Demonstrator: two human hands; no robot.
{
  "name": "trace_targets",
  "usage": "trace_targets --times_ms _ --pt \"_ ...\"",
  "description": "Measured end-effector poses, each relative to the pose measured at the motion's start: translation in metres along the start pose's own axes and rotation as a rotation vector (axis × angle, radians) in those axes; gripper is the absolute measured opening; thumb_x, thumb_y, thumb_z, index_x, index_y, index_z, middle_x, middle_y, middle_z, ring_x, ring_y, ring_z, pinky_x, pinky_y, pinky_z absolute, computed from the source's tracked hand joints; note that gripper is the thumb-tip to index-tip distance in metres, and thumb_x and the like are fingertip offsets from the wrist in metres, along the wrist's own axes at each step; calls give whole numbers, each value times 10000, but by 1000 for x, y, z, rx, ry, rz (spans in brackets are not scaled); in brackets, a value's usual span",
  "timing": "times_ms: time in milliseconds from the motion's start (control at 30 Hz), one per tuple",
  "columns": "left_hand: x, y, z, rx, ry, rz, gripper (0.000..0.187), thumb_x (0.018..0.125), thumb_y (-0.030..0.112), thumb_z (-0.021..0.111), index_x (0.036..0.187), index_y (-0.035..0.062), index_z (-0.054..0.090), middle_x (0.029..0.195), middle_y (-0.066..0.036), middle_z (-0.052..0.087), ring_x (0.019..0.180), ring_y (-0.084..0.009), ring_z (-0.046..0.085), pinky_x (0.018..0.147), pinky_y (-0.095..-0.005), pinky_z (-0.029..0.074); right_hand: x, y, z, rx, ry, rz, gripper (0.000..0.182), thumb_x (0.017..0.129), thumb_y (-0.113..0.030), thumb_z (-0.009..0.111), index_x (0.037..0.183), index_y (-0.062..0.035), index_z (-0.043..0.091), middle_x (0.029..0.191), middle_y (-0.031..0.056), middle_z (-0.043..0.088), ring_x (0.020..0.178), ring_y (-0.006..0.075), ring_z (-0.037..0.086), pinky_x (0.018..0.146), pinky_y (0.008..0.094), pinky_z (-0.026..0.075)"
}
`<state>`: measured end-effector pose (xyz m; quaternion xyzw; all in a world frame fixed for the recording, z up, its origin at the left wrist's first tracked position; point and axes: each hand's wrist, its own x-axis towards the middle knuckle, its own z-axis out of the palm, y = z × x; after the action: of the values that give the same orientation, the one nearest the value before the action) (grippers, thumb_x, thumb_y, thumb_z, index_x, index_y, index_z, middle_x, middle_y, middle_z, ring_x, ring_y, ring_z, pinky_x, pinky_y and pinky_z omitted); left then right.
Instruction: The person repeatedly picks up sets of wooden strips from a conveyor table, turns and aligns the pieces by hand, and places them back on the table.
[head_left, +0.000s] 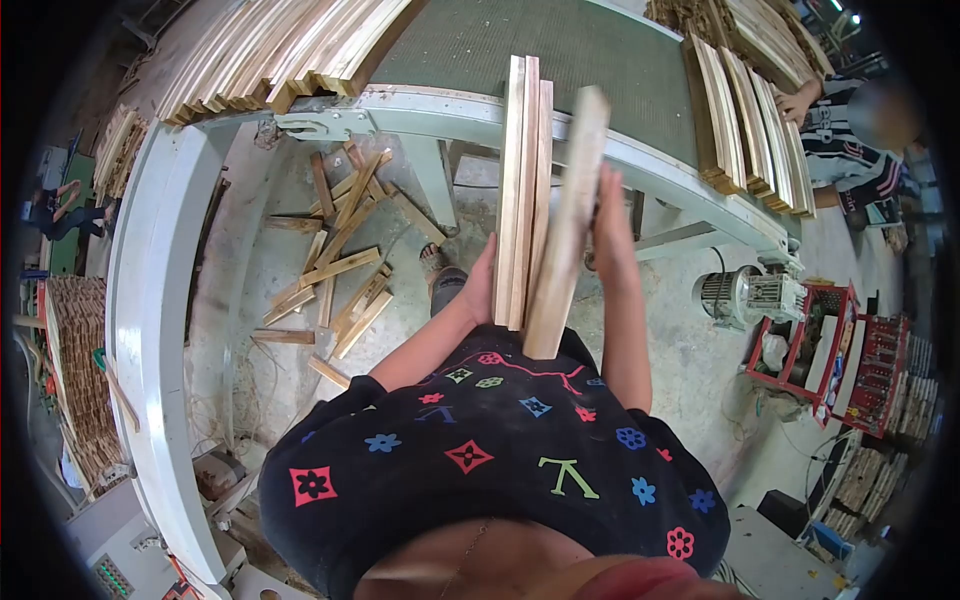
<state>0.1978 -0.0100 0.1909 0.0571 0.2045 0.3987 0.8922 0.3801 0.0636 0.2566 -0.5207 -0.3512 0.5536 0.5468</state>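
Note:
My left hand (481,284) is at the left side of several upright wooden strips (514,190), holding them pressed face to face. Part of its fingers is hidden behind the wood. To their right a separate wooden board (568,225) leans outward at the top, smeared by motion, its lower end near my shirt. My right hand (613,225) holds this board from its right side, fingers pointing up along it and thumb out of sight. A wedge of space separates the board's top from the strips.
Beyond my hands is a conveyor with a green belt (560,50) and pale frame. Rows of boards lie on its left (290,50) and right (735,120). A co-worker (850,140) touches the right row. Loose wood offcuts (335,260) litter the floor; a motor (745,296) and red rack (825,360) stand right.

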Motion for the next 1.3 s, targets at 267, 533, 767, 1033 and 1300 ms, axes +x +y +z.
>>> trace_targets --times_ms 267,533,767,1033,1300 --pt "10 10 -3 61 -120 -1 718 1026 611 306 1543 113 349 1473 -121 503 1282 -293 558 1069 -459 462 -11 18 39 -259 -155 -132 666 1005 -230 590 1547 -6 275 1475 192 450 1340 250 460 1116 351 357" --pt "18 14 -10 16 -86 5 715 1028 613 305 1522 102 383 1429 -129 542 1243 -286 588 1047 -452 483 19 40 29 -19 -177 -78 648 952 -183 670 1514 -80 363 1184 162 634 1047 200 640 874 325 527" --pt "11 6 -9 -129 -185 -46 733 1026 606 294 1566 111 289 1541 -203 387 1359 -457 436 1085 -568 427 38 31 36 8 -148 -92 665 948 -169 673 1512 2 366 1185 148 653 1018 172 648 875 308 520" --pt "7 21 -14 -86 -170 -108 801 990 666 320 1575 121 268 1520 -265 387 1373 -469 421 1114 -542 403 38 26 48 -36 -112 -12 666 952 -190 674 1513 -23 355 1141 137 664 972 165 656 881 299 515" --pt "19 25 -37 -100 -143 -127 870 936 708 428 1552 103 314 1477 -257 449 1349 -427 469 1081 -547 437 45 21 48 -669 -38 -501 574 898 -282 726 1379 -42 523 1339 176 555 1214 288 550 978 402 475"
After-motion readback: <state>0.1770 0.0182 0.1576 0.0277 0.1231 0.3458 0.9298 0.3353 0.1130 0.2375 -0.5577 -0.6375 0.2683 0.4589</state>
